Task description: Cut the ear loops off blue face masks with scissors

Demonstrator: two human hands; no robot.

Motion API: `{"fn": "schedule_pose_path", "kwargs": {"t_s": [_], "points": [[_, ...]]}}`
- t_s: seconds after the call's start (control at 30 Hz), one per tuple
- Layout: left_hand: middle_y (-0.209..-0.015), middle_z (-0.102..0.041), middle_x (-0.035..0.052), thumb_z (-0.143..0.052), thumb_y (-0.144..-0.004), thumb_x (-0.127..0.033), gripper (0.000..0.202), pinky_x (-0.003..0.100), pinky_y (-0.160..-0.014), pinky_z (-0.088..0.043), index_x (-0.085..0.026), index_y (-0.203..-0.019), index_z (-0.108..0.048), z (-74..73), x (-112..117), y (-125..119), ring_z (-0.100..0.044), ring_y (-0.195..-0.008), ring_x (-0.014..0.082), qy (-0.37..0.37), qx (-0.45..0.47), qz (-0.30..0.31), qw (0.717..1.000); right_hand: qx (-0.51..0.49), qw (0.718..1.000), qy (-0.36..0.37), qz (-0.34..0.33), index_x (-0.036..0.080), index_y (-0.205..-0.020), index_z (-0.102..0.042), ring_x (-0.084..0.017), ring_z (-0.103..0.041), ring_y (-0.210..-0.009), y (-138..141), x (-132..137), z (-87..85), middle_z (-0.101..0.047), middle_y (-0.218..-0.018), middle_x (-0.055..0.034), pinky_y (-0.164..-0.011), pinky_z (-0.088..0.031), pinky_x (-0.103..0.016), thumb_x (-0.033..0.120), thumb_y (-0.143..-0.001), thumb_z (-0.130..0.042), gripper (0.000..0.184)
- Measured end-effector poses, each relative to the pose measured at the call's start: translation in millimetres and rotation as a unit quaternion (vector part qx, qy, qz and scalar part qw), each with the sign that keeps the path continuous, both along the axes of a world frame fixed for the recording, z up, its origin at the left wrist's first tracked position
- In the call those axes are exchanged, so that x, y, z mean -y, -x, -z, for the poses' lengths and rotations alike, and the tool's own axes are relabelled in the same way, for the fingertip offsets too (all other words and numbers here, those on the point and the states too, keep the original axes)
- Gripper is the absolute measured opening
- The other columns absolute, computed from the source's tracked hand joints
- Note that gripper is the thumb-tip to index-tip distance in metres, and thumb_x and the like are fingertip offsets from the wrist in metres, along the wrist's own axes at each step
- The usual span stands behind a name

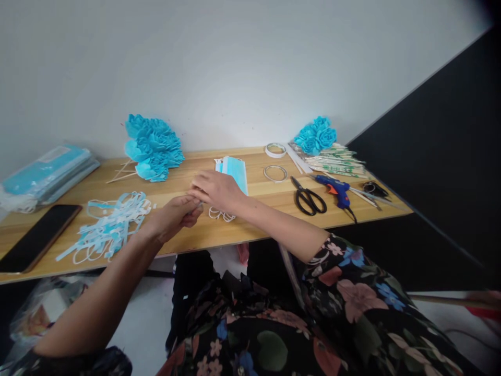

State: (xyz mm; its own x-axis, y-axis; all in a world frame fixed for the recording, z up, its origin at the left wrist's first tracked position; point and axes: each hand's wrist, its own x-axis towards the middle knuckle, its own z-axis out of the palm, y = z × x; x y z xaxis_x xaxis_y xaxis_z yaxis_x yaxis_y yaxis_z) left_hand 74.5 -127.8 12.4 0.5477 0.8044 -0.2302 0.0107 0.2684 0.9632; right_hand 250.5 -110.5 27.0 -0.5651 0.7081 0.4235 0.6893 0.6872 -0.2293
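Note:
Over the front middle of the table, my left hand (178, 215) and my right hand (219, 189) meet with their fingertips together. The left fingers are curled closed, and a small bluish bit shows at their tips, too small to name. My right fingers are bent down onto the same spot, and what they pinch is hidden. Just behind the right hand lie blue face masks (235, 171), partly covered by it, with white ear loops (222, 214) showing in front. Left of my left hand is a heap of cut mask strips and loops (113, 224).
Blue flowers on sticks (154, 149) lie at the back left, more blue flowers (316, 136) at the back right by wrapped sticks (338, 161). Black scissors (309, 198), a blue glue gun (336, 189) and tape rolls (275, 150) are right. A phone (39, 237) and packaged masks (49, 175) are left.

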Motion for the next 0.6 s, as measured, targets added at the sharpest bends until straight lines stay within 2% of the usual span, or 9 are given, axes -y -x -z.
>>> {"fn": "schedule_pose_path", "kwargs": {"t_s": [0.1, 0.17, 0.27, 0.43, 0.5, 0.6], "points": [[-0.056, -0.034, -0.0078, -0.081, -0.071, -0.057, 0.052, 0.016, -0.044, -0.016, -0.017, -0.068, -0.048, 2.4, -4, 10, -0.021, -0.046, 0.0027, 0.0, -0.018, 0.008, 1.0, 0.085, 0.99, -0.059, -0.091, 0.015, -0.115, -0.063, -0.021, -0.051, -0.11, -10, 3, -3.5, -0.064, -0.124, -0.0119, -0.08, -0.038, -0.031, 0.029, -0.104, -0.047, 0.024], [-0.056, -0.034, -0.0073, -0.079, -0.073, -0.059, 0.054, 0.017, -0.044, -0.016, -0.017, -0.067, -0.047, 5.0, -5, 14, -0.021, -0.047, 0.003, 0.007, -0.035, 0.027, 0.999, 0.162, 0.977, -0.066, -0.124, 0.014, -0.115, -0.063, -0.021, -0.052, -0.106, -16, 6, -4.9, -0.067, -0.118, -0.0117, -0.081, -0.039, -0.033, 0.022, -0.104, -0.045, 0.022], [-0.057, -0.034, -0.0063, -0.075, -0.076, -0.061, 0.056, 0.019, -0.045, -0.016, -0.017, -0.063, -0.044, 8.8, -4, 14, -0.022, -0.048, 0.0033, 0.01, -0.064, 0.062, 0.996, 0.248, 0.96, -0.057, -0.117, 0.012, -0.11, -0.064, -0.02, -0.054, -0.096, -20, 11, -5.7, -0.069, -0.104, -0.0105, -0.078, -0.039, -0.034, 0.014, -0.104, -0.041, 0.023], [-0.058, -0.033, -0.0058, -0.069, -0.079, -0.065, 0.056, 0.022, -0.046, -0.017, -0.018, -0.063, -0.043, 10.3, -1, 9, -0.023, -0.048, 0.005, -0.01, -0.113, 0.106, 0.988, 0.291, 0.951, -0.024, -0.098, 0.013, -0.102, -0.067, -0.019, -0.059, -0.09, -20, 20, -8.9, -0.07, -0.097, -0.0084, -0.073, -0.037, -0.033, 0.013, -0.104, -0.043, 0.023], [-0.058, -0.034, -0.0053, -0.064, -0.082, -0.066, 0.055, 0.023, -0.047, -0.018, -0.018, -0.064, -0.044, 8.2, -1, 8, -0.024, -0.049, 0.0063, -0.037, -0.141, 0.129, 0.981, 0.297, 0.949, -0.004, -0.103, 0.014, -0.101, -0.067, -0.018, -0.06, -0.089, -20, 23, -10.9, -0.071, -0.094, -0.0076, -0.072, -0.037, -0.032, 0.014, -0.104, -0.044, 0.023], [-0.058, -0.036, -0.0036, -0.055, -0.087, -0.067, 0.055, 0.024, -0.05, -0.024, -0.019, -0.064, -0.045, 2.9, -2, 10, -0.029, -0.052, 0.0089, -0.119, -0.184, 0.16, 0.963, 0.295, 0.95, 0.011, -0.099, 0.012, -0.104, -0.067, -0.018, -0.061, -0.087, -24, 25, -12.0, -0.072, -0.093, -0.0086, -0.071, -0.036, -0.032, 0.015, -0.104, -0.045, 0.023]]}}
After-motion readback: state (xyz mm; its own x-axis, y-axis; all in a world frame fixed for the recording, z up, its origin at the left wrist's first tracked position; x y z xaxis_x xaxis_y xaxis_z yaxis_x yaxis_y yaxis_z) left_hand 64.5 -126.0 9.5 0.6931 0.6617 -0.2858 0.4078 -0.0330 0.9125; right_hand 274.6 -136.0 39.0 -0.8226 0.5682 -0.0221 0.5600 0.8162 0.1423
